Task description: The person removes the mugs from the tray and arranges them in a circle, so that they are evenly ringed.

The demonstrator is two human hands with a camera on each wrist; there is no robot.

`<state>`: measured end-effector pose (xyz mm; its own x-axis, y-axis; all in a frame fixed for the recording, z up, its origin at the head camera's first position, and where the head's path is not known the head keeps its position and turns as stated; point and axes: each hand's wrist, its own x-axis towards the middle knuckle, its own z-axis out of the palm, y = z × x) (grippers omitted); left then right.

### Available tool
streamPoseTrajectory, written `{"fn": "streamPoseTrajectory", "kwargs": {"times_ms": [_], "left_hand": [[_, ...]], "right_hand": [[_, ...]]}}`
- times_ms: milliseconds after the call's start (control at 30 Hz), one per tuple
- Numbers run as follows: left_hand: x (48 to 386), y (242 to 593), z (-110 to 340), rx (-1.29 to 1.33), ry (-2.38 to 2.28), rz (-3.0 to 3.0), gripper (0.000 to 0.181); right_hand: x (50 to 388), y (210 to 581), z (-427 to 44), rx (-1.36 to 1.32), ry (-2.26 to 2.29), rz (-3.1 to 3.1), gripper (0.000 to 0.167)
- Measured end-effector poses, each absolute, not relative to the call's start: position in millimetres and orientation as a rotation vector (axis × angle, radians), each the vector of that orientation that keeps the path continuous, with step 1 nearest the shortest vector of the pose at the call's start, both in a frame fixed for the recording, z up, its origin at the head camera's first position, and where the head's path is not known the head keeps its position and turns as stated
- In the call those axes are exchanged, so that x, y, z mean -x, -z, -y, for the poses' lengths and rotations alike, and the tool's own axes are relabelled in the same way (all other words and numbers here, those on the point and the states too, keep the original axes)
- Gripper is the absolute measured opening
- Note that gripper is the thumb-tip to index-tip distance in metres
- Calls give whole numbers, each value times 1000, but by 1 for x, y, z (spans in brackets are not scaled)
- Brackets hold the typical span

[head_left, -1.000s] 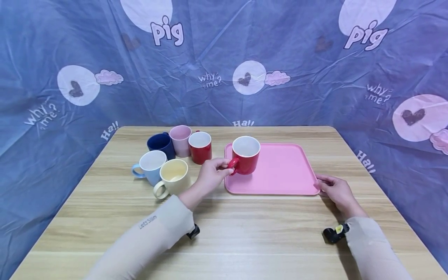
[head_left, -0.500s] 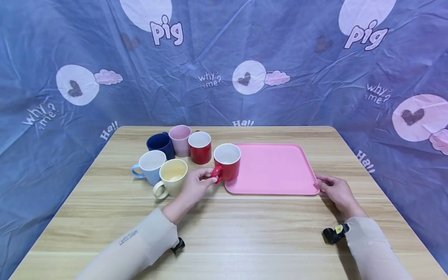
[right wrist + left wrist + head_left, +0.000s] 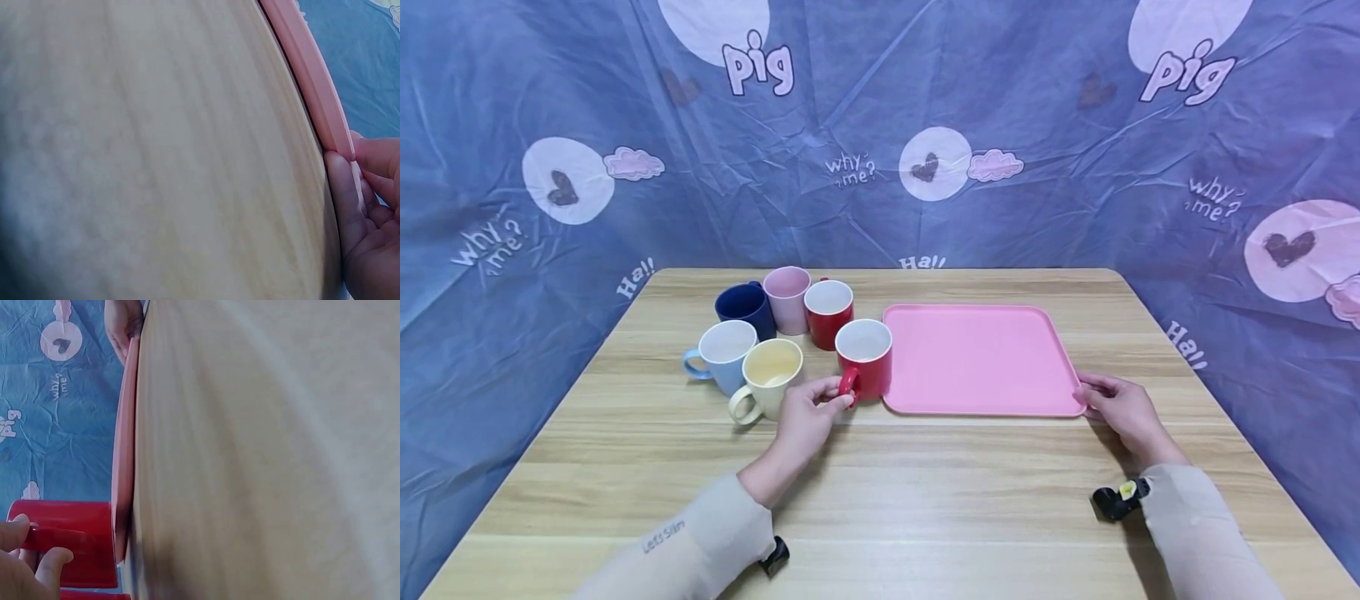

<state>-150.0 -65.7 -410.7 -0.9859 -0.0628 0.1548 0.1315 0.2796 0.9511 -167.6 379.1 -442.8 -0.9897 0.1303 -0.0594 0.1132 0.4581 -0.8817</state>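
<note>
My left hand pinches the handle of a red mug with a white inside. Upright, the mug stands at the left edge of the pink tray; in the left wrist view its base is very close to the tabletop, and whether it touches cannot be told. At the tray's near right corner, my right hand pinches the rim, the thumb and fingers on either side of it in the right wrist view. Left of the held mug is a cream mug, close to my left hand.
Behind the cream mug stand a light blue mug, a dark blue mug, a pink mug and a second red mug, grouped closely. A blue printed cloth hangs behind the wooden table.
My left hand has carried the red mug leftward and toward me, from above the tray to its left edge. The right hand and the tray stay where they were.
</note>
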Motion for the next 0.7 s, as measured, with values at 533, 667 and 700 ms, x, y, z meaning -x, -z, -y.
{"fn": "streamPoseTrajectory", "kwargs": {"times_ms": [533,667,700], "left_hand": [[147,423,67,-52,1760,2274,20],[147,424,68,-93,1745,2273,20],[147,423,68,-104,1745,2271,20]], "right_hand": [[168,443,-379,237,-1663,2655,51],[168,443,-379,240,-1662,2656,52],[168,443,-379,241,-1669,2655,52]]}}
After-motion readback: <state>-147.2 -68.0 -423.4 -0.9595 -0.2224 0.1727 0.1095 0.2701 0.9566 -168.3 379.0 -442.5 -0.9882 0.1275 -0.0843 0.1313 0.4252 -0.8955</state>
